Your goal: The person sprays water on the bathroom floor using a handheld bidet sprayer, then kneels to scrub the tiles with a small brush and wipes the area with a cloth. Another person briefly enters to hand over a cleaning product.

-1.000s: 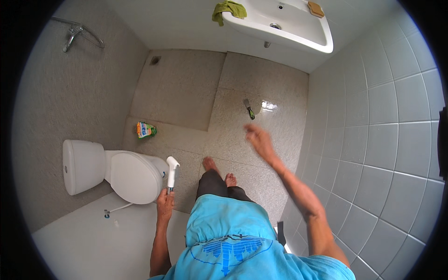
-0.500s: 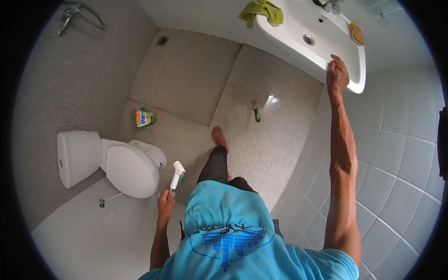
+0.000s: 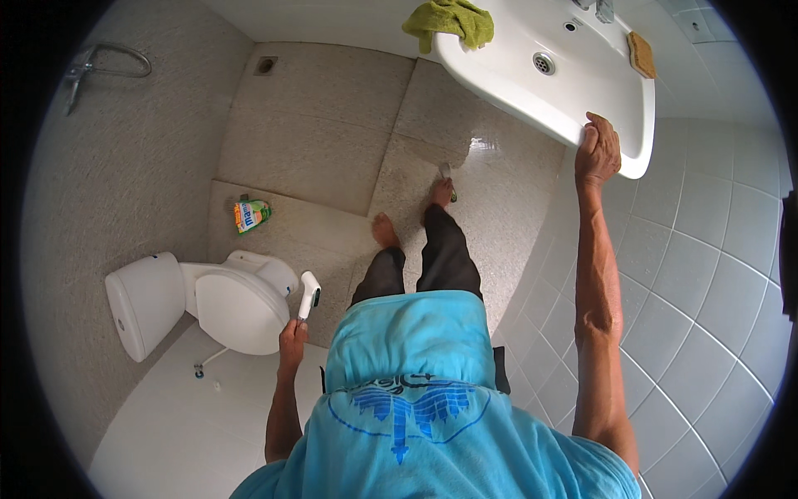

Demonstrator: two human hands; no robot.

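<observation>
My left hand (image 3: 293, 334), low beside the toilet, is closed round the handle of a white bidet sprayer (image 3: 310, 291) whose head points up and away. My right hand (image 3: 598, 151) is stretched far out to the front rim of a white washbasin (image 3: 532, 106). Its fingers lie over the rim and grip it near the right corner. On the floor by my right foot (image 3: 440, 193) lies a scraper-like tool (image 3: 445, 170) with a pale flat end, its handle partly hidden by the foot.
To the left stands a white toilet (image 3: 241, 309), lid down. A colourful pouch (image 3: 251, 214) lies beyond it near a floor step. A green cloth (image 3: 453, 23) and a brown sponge (image 3: 641, 55) rest on the basin's edges. A floor drain (image 3: 265, 66) is at the far left.
My right foot has stepped forward next to the tool on the floor. My right hand has settled onto the basin rim, and the view has shifted. The sprayer stays in my left hand.
</observation>
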